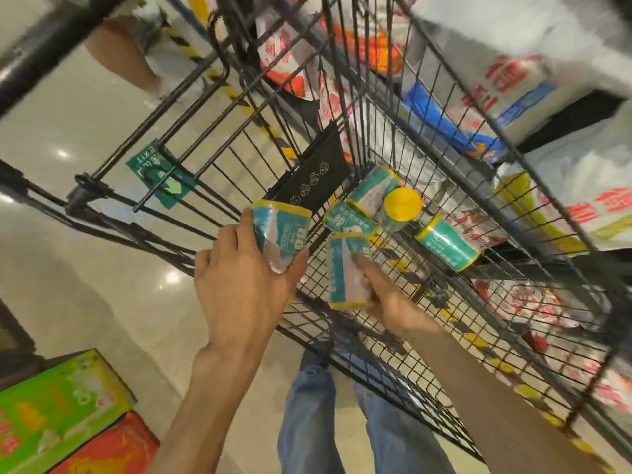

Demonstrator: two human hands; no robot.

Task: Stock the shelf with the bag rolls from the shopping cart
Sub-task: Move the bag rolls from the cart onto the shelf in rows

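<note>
A glossy pale tiled floor (pixel 85 138) fills the left of the frame, catching bright ceiling-light reflections. Green and red cartons (pixel 58 415) sit at lower left. Yellow-black hazard tape (pixel 219 77) crosses the floor at upper centre.

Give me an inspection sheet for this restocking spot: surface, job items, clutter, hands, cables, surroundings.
Surface: wire floor of the black shopping cart, with pale glossy floor tiles beneath.
Job's things: four teal and yellow bag rolls lie in the cart; two more are in hand.
Clutter: nothing seen.
Grippers: left hand grips a roll; right hand grips another roll.
Cables: nothing seen.
Surroundings: shelf of bagged goods at right, blurred; green and red cartons lower left; green floor sticker.
</note>
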